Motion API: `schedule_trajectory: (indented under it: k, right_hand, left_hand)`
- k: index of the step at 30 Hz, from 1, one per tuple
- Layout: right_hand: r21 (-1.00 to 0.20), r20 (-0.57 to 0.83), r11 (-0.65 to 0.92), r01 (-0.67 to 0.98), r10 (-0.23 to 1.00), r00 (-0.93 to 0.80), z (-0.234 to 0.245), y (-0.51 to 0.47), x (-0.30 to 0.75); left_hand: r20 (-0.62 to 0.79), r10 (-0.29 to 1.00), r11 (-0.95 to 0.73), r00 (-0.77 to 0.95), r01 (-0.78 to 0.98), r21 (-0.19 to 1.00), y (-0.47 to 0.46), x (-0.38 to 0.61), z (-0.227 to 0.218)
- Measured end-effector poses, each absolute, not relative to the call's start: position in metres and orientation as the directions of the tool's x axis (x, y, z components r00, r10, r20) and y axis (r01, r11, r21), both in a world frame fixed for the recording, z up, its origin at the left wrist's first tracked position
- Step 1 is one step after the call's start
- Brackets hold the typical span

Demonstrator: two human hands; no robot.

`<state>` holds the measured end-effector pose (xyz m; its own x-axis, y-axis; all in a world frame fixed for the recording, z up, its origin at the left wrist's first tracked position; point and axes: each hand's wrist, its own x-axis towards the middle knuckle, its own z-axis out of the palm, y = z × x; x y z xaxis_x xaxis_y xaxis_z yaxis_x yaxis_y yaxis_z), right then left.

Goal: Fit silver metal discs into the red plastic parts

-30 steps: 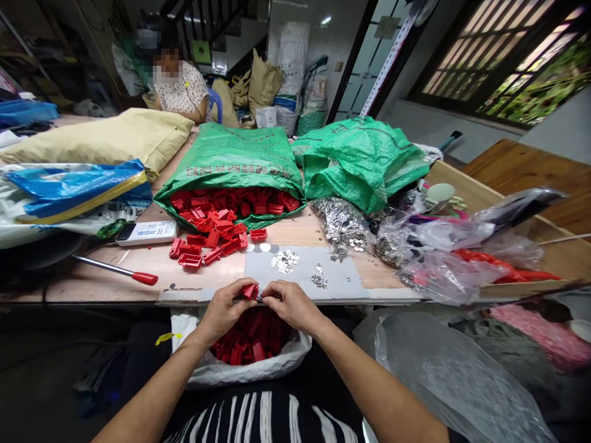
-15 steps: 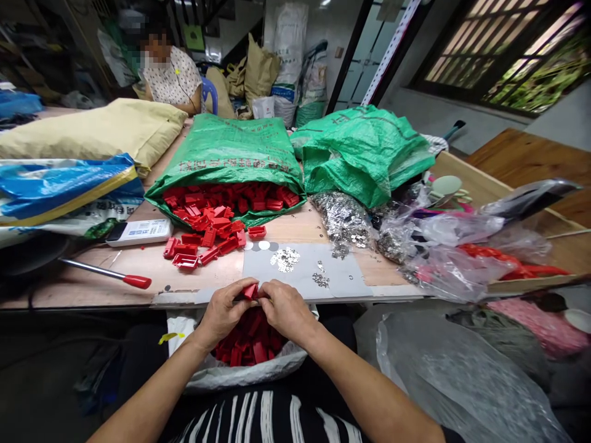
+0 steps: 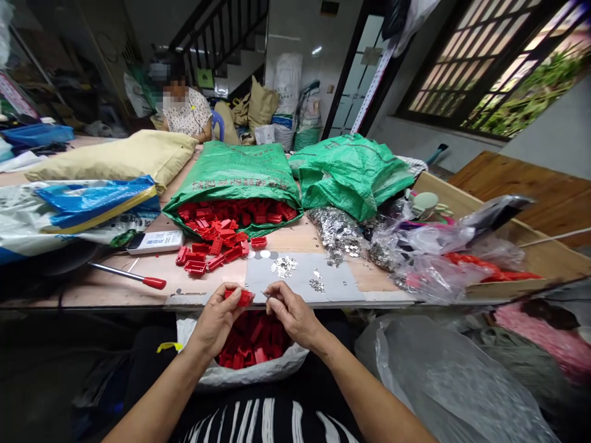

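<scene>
Red case, one, sits pinched in the left hand; just right of it, the right hand pinches one sliver, probably metal, too small to be sure. Close work on the case seems in hand; the next move calls for a steady hold. Beyond the right hand lie two silver piles; below both hands, one white sack.

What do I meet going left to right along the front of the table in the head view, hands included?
Red-tipped rod → left hand holding a red part → right hand → clear plastic bags.
</scene>
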<state>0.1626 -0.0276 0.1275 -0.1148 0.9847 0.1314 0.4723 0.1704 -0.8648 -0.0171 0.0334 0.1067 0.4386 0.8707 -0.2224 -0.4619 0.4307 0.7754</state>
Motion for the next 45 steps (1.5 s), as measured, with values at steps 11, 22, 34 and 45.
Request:
schedule_trajectory:
  k: [11, 22, 34, 45]
  right_hand:
    - [-0.846, 0.126, 0.221, 0.485, 0.967, -0.220, 0.141, -0.035, 0.154]
    - [-0.869, 0.149, 0.167, 0.465, 0.986, -0.076, 0.133, -0.032, 0.151]
    - [-0.960, 0.037, 0.059, 0.275, 0.996, -0.082, 0.110, -0.021, 0.152]
    - [-0.581, 0.198, 0.200, 0.789, 0.975, -0.100, 0.115, 0.048, 0.132]
  left_hand:
    - [-0.472, 0.690, 0.722, 0.549, -0.565, 0.399, 0.016, -0.009, 0.128]
    - [-0.481, 0.673, 0.740, 0.562, -0.504, 0.446, 0.010, -0.005, 0.119]
    - [-0.222, 0.910, 0.299, 0.351, -0.183, 0.936, 0.017, -0.028, 0.092]
    - [-0.194, 0.917, 0.250, 0.349, -0.125, 0.960, 0.021, -0.031, 0.080]
